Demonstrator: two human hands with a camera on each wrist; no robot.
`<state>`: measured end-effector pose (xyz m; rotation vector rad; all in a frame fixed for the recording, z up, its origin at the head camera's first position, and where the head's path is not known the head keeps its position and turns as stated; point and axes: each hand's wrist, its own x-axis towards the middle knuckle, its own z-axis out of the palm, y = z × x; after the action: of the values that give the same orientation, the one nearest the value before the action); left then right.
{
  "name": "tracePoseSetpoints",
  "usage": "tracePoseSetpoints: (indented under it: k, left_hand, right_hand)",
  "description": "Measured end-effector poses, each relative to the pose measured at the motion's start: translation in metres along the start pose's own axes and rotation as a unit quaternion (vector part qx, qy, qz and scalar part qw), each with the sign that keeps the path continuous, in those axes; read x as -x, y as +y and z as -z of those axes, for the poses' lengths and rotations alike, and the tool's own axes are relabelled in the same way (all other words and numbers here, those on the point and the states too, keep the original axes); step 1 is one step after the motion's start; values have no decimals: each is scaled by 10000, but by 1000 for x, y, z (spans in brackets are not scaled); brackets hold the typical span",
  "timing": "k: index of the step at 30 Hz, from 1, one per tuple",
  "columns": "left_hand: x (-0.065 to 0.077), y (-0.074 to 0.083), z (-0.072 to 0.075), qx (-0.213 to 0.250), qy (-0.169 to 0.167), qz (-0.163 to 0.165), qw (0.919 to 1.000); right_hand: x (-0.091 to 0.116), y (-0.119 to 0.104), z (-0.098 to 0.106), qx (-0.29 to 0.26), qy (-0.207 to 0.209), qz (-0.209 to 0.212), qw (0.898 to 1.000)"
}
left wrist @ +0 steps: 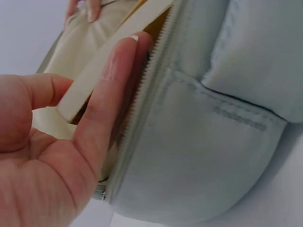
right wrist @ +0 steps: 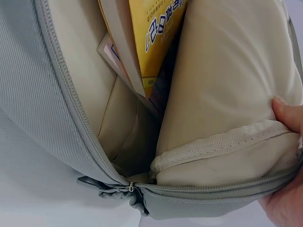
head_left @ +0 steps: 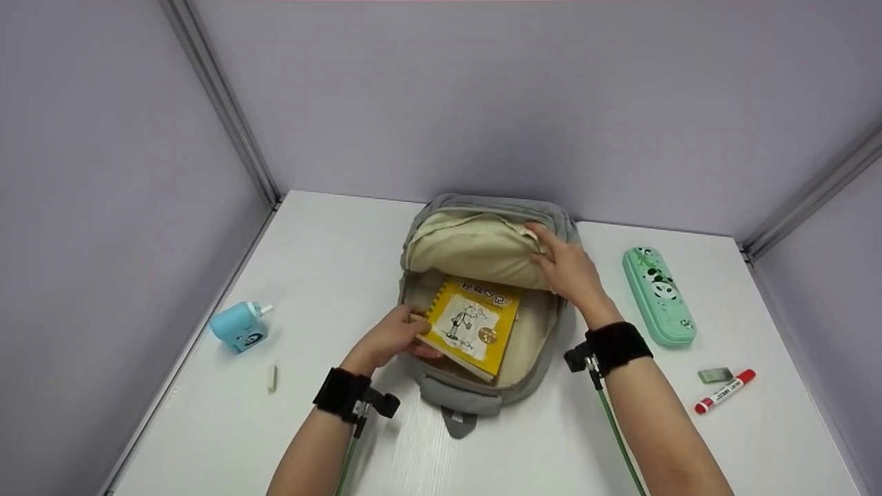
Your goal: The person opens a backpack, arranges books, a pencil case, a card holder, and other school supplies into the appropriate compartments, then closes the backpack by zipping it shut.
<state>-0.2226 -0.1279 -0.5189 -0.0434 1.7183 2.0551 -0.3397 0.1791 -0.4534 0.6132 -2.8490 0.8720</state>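
A grey backpack (head_left: 451,396) lies unzipped on the white table, its cream lining showing. Inside its main compartment sits a yellow book (head_left: 506,331) with a cartoon figure on the cover. My left hand (head_left: 393,337) pinches the book's lower left corner, thumb on top and fingers beneath; in the left wrist view the fingers (left wrist: 102,94) lie under the page block. My right hand (head_left: 572,272) grips the edge of the raised backpack flap (head_left: 475,251) and holds it up. Another book (right wrist: 108,54) shows under the yellow one in the right wrist view.
To the right lie a green panda pencil case (head_left: 660,296), a small green eraser-like block (head_left: 715,375) and a red-capped marker (head_left: 725,391). On the left are a blue panda device with a white tip (head_left: 239,326) and a small pale stick (head_left: 272,379). Grey panels surround the table.
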Motion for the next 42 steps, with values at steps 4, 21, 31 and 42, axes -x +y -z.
tracePoseSetpoints:
  k: [4,21,31,42]
  left_hand:
    - [-2,2,-6,237,581,-122,9980]
    - [-36,6,-34,-641,1549,-417,9850]
    - [-46,15,-36,-561,1524,-621,9848]
    - [-39,13,-30,-2024,1511,-778,9644]
  right_hand:
    - [1,2,1,-59,-43,35,10000]
    - [1,-1,4,-411,-314,-10,9987]
    - [2,0,3,-438,-449,103,9980]
    - [7,2,-3,-376,-447,174,9981]
